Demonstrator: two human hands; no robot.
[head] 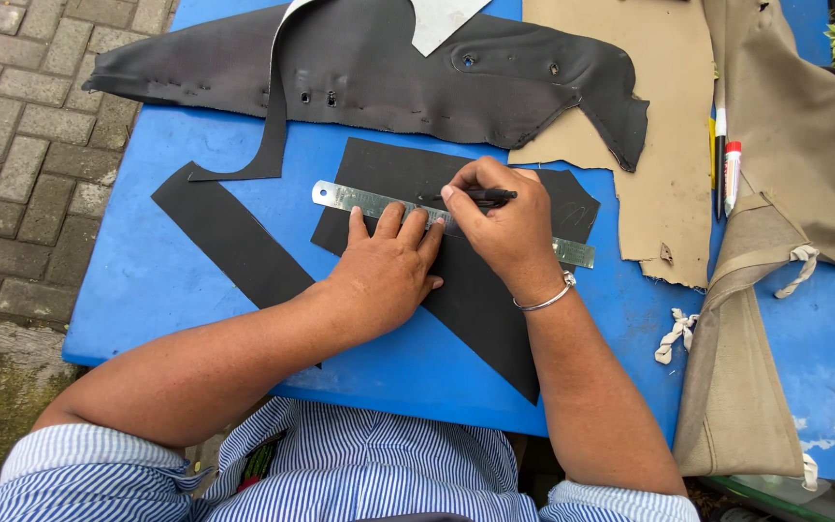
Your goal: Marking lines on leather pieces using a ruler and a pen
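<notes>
A flat black sheet piece lies on the blue table. Across it runs a steel ruler, slanting down to the right. My left hand presses flat on the ruler and the sheet, fingers spread. My right hand grips a black pen, whose tip sits against the ruler's upper edge. A silver bangle circles my right wrist.
A black strip lies to the left. A large worn black cover with holes spans the back. Tan material and a tan fabric cover sit right, with pens and a marker between. Paving stones lie beyond the left edge.
</notes>
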